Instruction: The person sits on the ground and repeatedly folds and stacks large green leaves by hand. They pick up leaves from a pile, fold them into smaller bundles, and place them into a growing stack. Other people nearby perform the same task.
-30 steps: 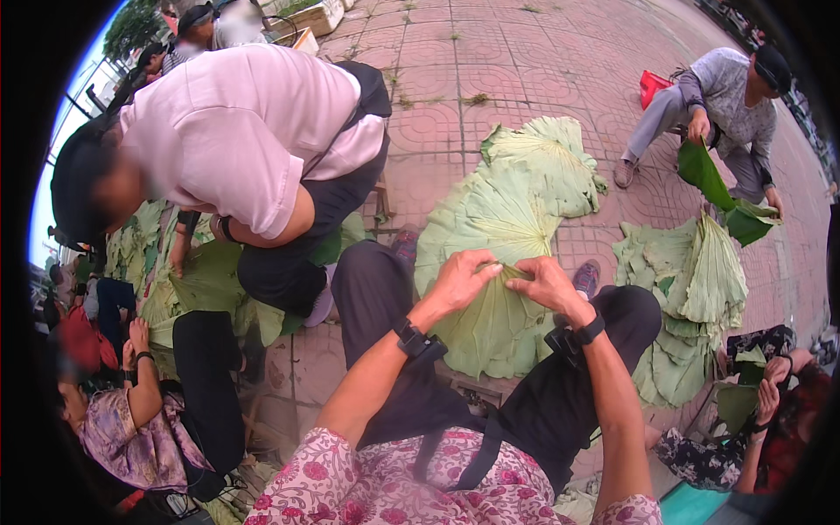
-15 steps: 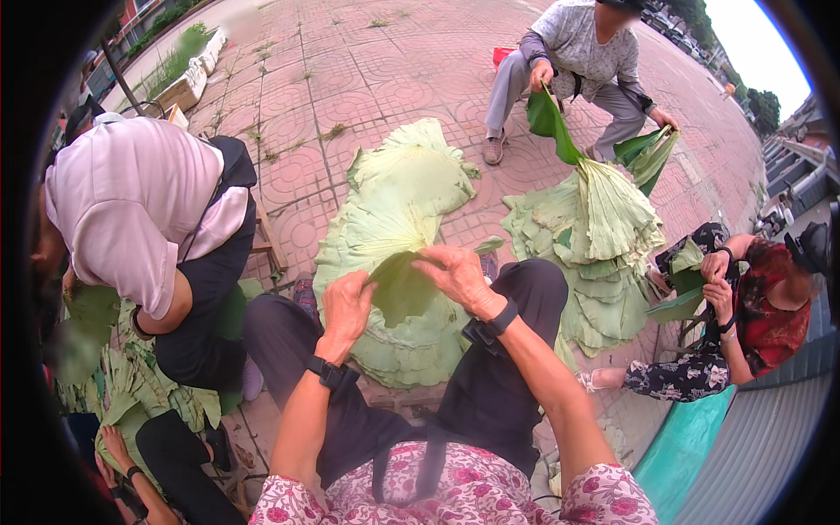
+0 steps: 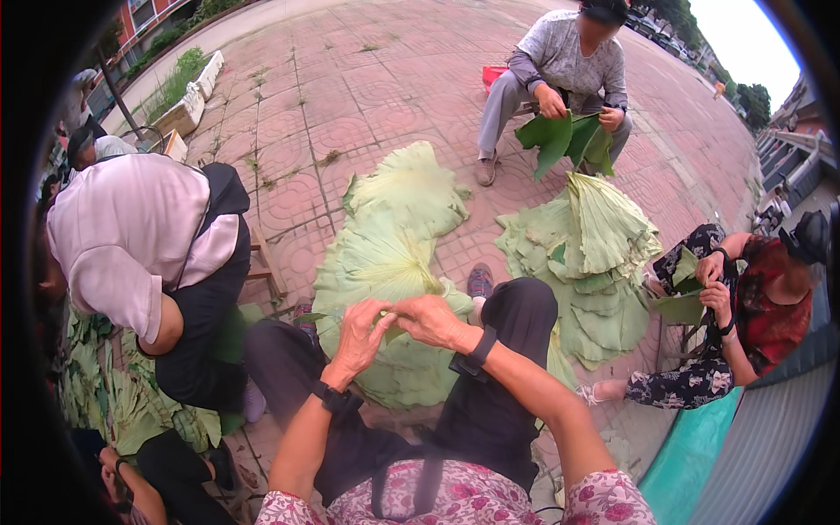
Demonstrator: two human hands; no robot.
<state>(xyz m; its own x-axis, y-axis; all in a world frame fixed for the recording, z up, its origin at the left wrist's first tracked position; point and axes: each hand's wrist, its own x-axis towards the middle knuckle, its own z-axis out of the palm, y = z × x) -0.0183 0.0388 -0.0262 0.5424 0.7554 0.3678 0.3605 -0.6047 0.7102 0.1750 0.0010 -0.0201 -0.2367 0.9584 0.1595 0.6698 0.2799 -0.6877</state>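
My left hand (image 3: pixel 355 339) and my right hand (image 3: pixel 430 321) meet above my lap, thumbs and fingers pinched together. Between them a small part of a green lotus leaf (image 3: pixel 392 332) shows; the rest is hidden behind my fingers. Just beyond and below lies a long overlapping pile of large pale green lotus leaves (image 3: pixel 372 262), spread on the paving between my feet.
A second leaf pile (image 3: pixel 604 236) lies to the right. Behind it a seated person (image 3: pixel 573 66) holds dark green leaves. Another person (image 3: pixel 770 302) handles a leaf at right. At left, a person in pink (image 3: pixel 140 227) bends near scattered leaves (image 3: pixel 131 394).
My hands have come together, and the leaf that hung spread between them is now mostly hidden. The person across has brought their leaves together in front of the knees.
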